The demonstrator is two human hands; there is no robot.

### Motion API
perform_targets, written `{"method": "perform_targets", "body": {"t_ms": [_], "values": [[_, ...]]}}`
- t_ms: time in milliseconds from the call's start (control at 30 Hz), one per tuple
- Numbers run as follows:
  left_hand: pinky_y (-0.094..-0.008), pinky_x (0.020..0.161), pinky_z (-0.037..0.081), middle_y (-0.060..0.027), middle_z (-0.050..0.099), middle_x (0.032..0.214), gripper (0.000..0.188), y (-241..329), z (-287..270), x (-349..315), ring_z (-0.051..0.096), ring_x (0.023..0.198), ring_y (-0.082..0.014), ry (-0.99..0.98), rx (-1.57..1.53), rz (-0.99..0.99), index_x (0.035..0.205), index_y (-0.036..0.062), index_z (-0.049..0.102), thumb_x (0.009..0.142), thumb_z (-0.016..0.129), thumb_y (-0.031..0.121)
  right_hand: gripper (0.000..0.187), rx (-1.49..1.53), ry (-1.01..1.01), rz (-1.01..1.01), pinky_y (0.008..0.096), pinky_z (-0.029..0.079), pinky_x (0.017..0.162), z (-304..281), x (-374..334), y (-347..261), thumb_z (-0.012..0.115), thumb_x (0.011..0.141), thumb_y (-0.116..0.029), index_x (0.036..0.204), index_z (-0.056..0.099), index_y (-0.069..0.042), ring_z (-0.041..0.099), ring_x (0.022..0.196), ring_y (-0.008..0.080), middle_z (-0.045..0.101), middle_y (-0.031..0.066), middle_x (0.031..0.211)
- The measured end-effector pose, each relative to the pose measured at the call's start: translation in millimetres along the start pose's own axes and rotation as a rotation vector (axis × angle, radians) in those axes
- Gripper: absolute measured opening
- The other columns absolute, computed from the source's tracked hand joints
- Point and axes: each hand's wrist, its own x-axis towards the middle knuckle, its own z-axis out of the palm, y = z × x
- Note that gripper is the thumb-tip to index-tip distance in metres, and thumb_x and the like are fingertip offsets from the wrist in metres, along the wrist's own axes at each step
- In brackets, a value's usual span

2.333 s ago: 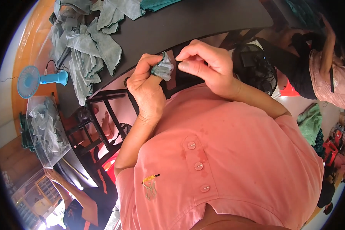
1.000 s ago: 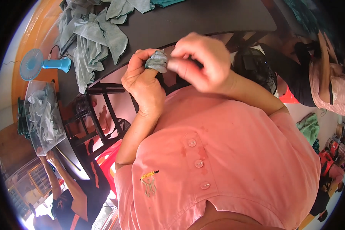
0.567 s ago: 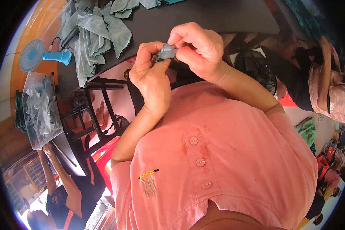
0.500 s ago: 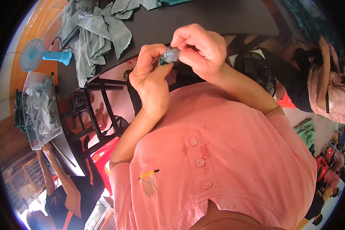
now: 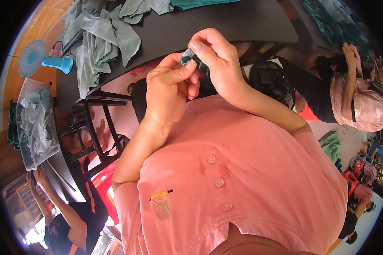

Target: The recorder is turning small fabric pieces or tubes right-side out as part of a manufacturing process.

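A small piece of grey and dark-green fabric (image 5: 186, 56) is bunched between my two hands, above the near edge of the dark table. My left hand (image 5: 168, 83) pinches its lower part between thumb and index finger, the other fingers curled below. At its upper part my right hand (image 5: 219, 57) is closed, thumb and index finger pressed together on the cloth. Much of the piece is hidden by my fingers. Off to the left on the table lies a pile of grey-green fabric pieces (image 5: 101, 40), some draped over the edge.
Folded teal fabric (image 5: 200, 4) lies at the table's (image 5: 225, 23) far side. A blue fan (image 5: 57, 63) stands left, near a clear box (image 5: 38, 123) of grey cloth with a co-worker's hands (image 5: 39, 180) beside it. Another person (image 5: 355, 100) sits at right, near dark-green fabric.
My hands have drawn closer together. My right thumb and fingers have shifted onto the top of the fabric, and my left hand has turned, its lower fingers now showing. The view has shifted slightly.
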Motion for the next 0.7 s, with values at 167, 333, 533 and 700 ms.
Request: {"method": "perform_targets", "body": {"t_ms": [167,333,533,700], "values": [[-0.0281,0.038,0.034,-0.0117,0.054,0.057,0.018,6.9,5.6,-16.6,0.045,0.04,-0.0176,-0.277,-0.091,-0.191,0.096,-0.0011,0.057,0.089,0.066,0.013,0.019,-0.381,-0.157,-0.516,0.0278,0.044,0.046,-14.7,23.7,-18.6,0.071,0.087,-0.016,0.087,0.057,-0.003,0.059,0.05,0.0164,0.06,0.0065,0.062],[-0.0263,0.039,0.037,-0.0134,0.058,0.056,0.017,18.1,27.2,-29.6,0.048,0.04,-0.0152,-0.484,0.035,-0.326,0.092,-0.0034,0.06,0.089,0.066,0.013,0.013,-0.438,-0.451,-0.588,0.0272,0.044,0.052,3.2,44.3,-22.3,0.068,0.089,-0.012,0.089,0.059,-0.004,0.058,0.056,0.0122,0.059,0.0049,0.065],[-0.0262,0.041,0.041,-0.026,0.067,0.082,0.047,12.4,5.5,-15.9,0.051,0.038,-0.0177,-0.776,-0.173,-0.27,0.108,-0.0066,0.06,0.1,0.048,0.038,0.013,0.023,-0.534,-0.111,0.0223,0.041,0.052,43.8,44.4,13.2,0.07,0.088,-0.016,0.088,0.06,-0.007,0.051,0.058,0.0038,0.058,-0.0031,0.066],[-0.0261,0.043,0.041,-0.0261,0.065,0.082,0.082,23.0,-18.4,-13.7,0.051,0.039,-0.0183,-0.8,-0.23,-0.162,0.09,-0.0173,0.058,0.1,0.029,0.058,0.017,-0.023,-0.221,-0.213,0.02,0.043,0.062,11.7,47.2,-6.2,0.072,0.083,-0.003,0.097,0.062,-0.003,0.055,0.071,0.0043,0.062,0.0005,0.08]]}}
